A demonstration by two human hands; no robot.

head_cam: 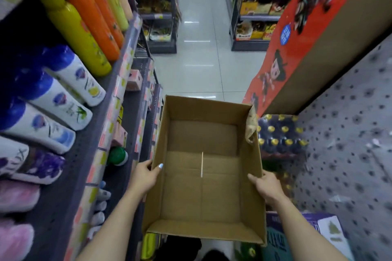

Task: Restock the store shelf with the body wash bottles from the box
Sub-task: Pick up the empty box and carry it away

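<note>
An open brown cardboard box [203,178] hangs in front of me above the aisle floor, and nothing lies inside it. My left hand [146,176] grips its left wall, thumb over the rim. My right hand [265,186] grips its right wall. On the store shelf [93,133] to my left stand white body wash bottles with blue caps [57,99], with purple and pink bottles [27,167] nearer me. Yellow and orange bottles [84,21] stand farther along the shelf.
A shrink-wrapped pack of dark bottles with gold caps [280,135] sits on the floor right of the box. A red-printed carton [314,34] and a grey pegboard panel [350,133] line the right side. Tiled aisle floor [201,59] runs ahead between snack shelves.
</note>
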